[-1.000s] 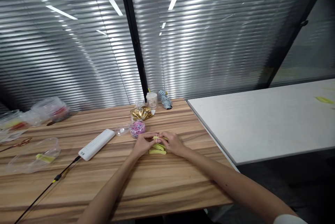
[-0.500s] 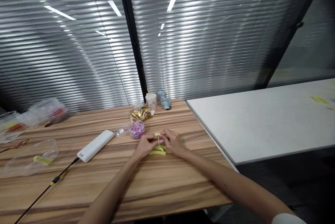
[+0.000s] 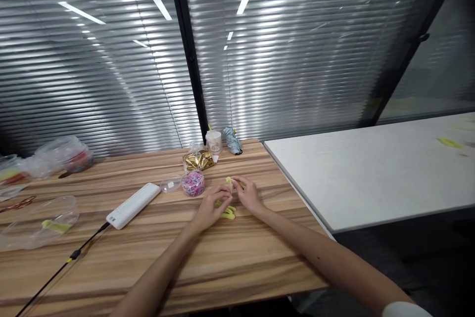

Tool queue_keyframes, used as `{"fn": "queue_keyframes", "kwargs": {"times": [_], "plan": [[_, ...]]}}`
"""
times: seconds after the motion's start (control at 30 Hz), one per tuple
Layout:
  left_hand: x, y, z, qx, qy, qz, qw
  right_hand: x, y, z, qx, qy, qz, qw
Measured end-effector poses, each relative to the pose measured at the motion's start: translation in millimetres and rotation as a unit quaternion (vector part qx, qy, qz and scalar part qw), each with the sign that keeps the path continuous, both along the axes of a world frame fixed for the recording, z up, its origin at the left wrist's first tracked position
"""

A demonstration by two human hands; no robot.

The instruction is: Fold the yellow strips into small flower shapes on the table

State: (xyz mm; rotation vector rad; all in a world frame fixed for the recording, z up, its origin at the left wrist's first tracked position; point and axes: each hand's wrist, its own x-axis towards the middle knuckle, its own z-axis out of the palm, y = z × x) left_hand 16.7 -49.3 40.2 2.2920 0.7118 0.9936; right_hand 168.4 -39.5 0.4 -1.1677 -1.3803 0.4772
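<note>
My right hand [image 3: 249,195] pinches a soft yellow strip [image 3: 228,179], whose tip sticks out past the fingertips. From that tip a thin pale rubber band [image 3: 231,188] runs down, drawn taut, to my left hand [image 3: 214,205], whose fingers are closed on its lower end. Beneath and beside my left hand, several more yellow strips [image 3: 229,214] lie on the wooden table [image 3: 237,262], partly covered by the fingers. Just beyond my hands stands a round clear tub [image 3: 193,183] of pink and purple bands.
Near the tub are a clear lid [image 3: 171,184], a gold packet [image 3: 199,160], a white cup [image 3: 213,142] and a blue-grey pouch [image 3: 232,141]. A white power bank [image 3: 134,205] with a black cable, scissors [image 3: 18,204] and clear plastic containers [image 3: 67,153] lie leftward. A white table [image 3: 371,173] adjoins at right.
My hands have shifted slightly, the right one upward. The yellow tip now sits higher, and the pale band stretches between it and my left hand.
</note>
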Motion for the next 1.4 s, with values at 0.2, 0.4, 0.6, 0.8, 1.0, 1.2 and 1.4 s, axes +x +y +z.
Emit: {"fn": "queue_keyframes", "kwargs": {"times": [0.2,0.4,0.6,0.8,1.0,1.2,1.4], "plan": [[-5,5,3.7,-0.071,0.017,-0.033,0.997,0,0,1.9,-0.006,0.039,-0.003,0.999],[-6,9,3.1,-0.166,-0.01,-0.03,0.986,-4,-7,6.1,0.006,0.07,0.036,0.997],[-12,15,2.4,-0.314,-0.132,-0.054,0.939,-5,-21,21.3,0.057,-0.004,0.107,0.993],[-16,18,-3.6,-0.431,-0.214,-0.068,0.874,6,-21,21.1,0.162,-0.192,0.15,0.956],[-17,17,-3.7,-0.471,-0.234,-0.086,0.846,19,-11,14.3,0.22,-0.324,0.127,0.911],[-15,13,1.2,-0.467,-0.23,-0.102,0.848,26,-12,20.5,0.245,-0.455,0.038,0.855],[-14,9,4.3,-0.451,-0.226,-0.108,0.857,21,-16,20.8,0.267,-0.481,-0.006,0.835]]}}
